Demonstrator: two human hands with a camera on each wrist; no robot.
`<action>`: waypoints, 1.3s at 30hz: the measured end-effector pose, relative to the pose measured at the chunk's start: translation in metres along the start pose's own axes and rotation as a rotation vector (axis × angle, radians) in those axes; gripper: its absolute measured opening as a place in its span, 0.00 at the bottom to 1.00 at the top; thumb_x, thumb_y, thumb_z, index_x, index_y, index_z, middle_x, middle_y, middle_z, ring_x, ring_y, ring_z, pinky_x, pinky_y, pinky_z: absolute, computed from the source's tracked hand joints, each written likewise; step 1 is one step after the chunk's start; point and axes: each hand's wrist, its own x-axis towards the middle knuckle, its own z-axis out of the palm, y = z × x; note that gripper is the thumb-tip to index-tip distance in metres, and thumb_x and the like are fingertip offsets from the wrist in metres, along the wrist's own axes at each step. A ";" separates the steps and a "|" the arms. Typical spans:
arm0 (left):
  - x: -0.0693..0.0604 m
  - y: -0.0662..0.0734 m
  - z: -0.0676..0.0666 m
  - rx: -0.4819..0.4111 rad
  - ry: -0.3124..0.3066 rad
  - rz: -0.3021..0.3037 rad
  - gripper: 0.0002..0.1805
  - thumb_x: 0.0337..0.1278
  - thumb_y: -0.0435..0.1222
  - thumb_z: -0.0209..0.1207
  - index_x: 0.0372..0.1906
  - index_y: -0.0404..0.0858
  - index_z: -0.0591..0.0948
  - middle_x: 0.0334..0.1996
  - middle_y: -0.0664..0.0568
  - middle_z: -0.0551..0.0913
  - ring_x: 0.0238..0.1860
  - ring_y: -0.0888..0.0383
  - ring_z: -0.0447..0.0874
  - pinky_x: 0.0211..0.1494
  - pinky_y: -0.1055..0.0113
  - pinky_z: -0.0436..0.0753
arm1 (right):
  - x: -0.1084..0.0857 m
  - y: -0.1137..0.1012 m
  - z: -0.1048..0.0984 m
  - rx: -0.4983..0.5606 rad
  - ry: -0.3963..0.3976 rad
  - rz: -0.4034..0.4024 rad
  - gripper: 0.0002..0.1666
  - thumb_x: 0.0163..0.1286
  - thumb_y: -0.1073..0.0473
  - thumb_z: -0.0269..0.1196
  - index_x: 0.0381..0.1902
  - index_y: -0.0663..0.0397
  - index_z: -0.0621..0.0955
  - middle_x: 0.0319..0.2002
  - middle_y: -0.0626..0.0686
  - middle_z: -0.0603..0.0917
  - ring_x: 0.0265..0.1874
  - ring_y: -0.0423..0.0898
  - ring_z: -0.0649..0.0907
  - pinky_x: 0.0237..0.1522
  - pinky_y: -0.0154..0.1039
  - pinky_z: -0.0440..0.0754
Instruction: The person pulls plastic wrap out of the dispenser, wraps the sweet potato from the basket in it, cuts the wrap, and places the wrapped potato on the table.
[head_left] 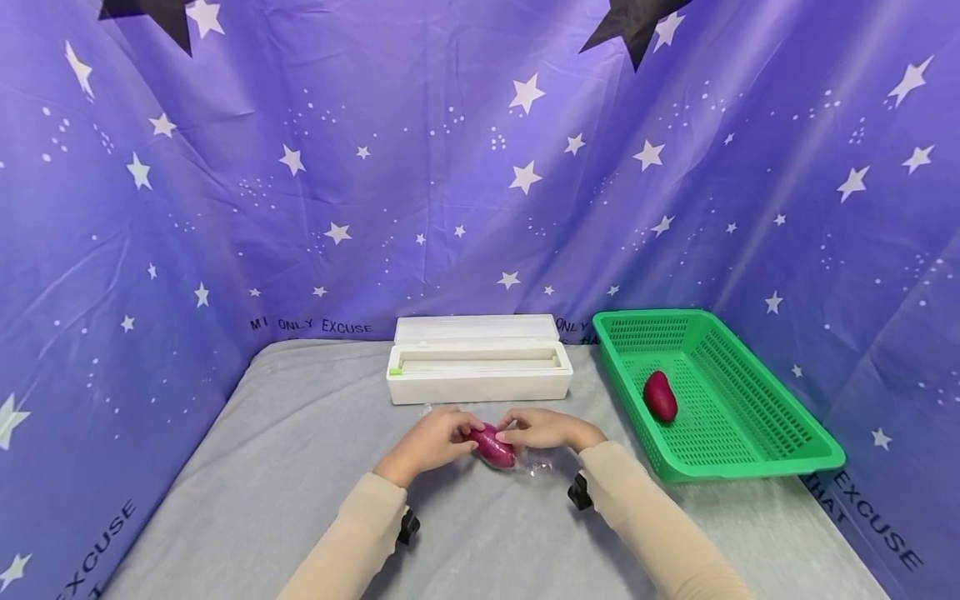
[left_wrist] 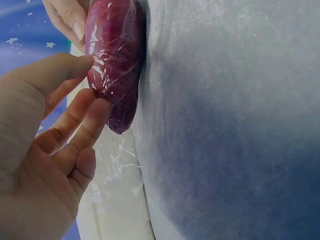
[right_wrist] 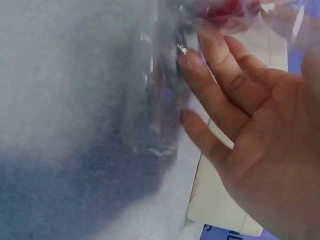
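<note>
Hands: left (head_left: 435,440), right (head_left: 546,428) | film-wrapped magenta object (head_left: 495,450): between them, touching both

Creased violet-blue fabric curtains (head_left: 420,183) with printed white stars (head_left: 527,93), large black stars (head_left: 633,29) and black capital lettering (head_left: 347,326) line the back and both sides. Before them spreads a grey, cloth-covered tabletop (head_left: 277,425), softly shadowed.

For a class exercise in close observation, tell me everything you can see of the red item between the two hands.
The red item is plump and elongated, purplish-red, with one tapered end. Glossy, clear film, seemingly plastic, covers it, creased, with loose film trailing beyond it. It lies slantwise on or just above the grey cloth, in front of the white box. Fingers of the left hand and right hand touch it.
</note>
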 end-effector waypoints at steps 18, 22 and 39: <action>-0.003 -0.005 0.010 -0.087 -0.003 0.022 0.20 0.55 0.32 0.68 0.54 0.41 0.83 0.50 0.50 0.80 0.46 0.52 0.84 0.51 0.60 0.83 | -0.006 0.000 0.018 0.400 -0.042 -0.017 0.43 0.76 0.52 0.61 0.76 0.64 0.54 0.28 0.59 0.86 0.24 0.55 0.87 0.46 0.43 0.85; -0.003 -0.005 0.011 -0.093 0.006 0.046 0.19 0.53 0.31 0.69 0.52 0.39 0.82 0.48 0.50 0.81 0.46 0.51 0.84 0.52 0.59 0.83 | -0.007 0.000 0.020 0.446 -0.030 -0.028 0.40 0.75 0.55 0.61 0.77 0.57 0.56 0.27 0.61 0.85 0.24 0.56 0.87 0.37 0.48 0.87; -0.013 0.016 0.016 0.095 -0.084 0.170 0.22 0.38 0.41 0.80 0.33 0.47 0.76 0.31 0.59 0.74 0.35 0.64 0.70 0.39 0.74 0.73 | -0.008 0.003 0.019 0.394 -0.028 -0.091 0.28 0.76 0.55 0.60 0.70 0.48 0.70 0.30 0.58 0.86 0.27 0.56 0.87 0.35 0.50 0.87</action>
